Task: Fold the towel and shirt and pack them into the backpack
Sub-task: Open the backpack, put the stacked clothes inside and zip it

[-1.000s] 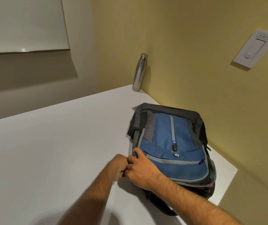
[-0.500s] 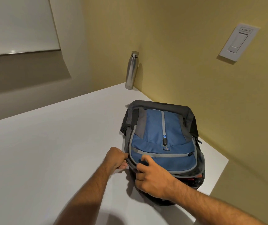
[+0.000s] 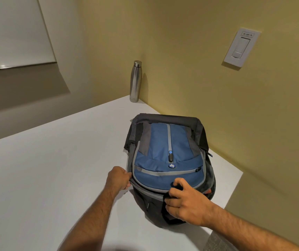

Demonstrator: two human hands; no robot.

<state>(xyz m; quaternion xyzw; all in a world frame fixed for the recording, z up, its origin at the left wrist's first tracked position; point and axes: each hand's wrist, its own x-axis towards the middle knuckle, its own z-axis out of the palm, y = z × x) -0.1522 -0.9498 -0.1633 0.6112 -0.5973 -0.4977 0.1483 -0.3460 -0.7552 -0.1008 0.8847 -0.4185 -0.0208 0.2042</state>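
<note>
A blue, grey and black backpack (image 3: 165,151) lies flat on the white table (image 3: 45,178), its front pocket facing up. My left hand (image 3: 118,180) pinches the grey zipper edge at the bag's near left corner. My right hand (image 3: 183,201) grips the bag's near rim further right, thumb and fingers closed on something small and dark at the zipper line. No towel or shirt shows anywhere; the bag's inside is hidden.
A steel water bottle (image 3: 135,81) stands at the table's far corner against the yellow wall. A light switch (image 3: 241,48) is on the wall at right. The table's right edge (image 3: 233,187) runs close beside the bag.
My right hand has slid rightward along the bag's near zipper edge, away from my left hand, which stays at the left corner. The view has shifted slightly.
</note>
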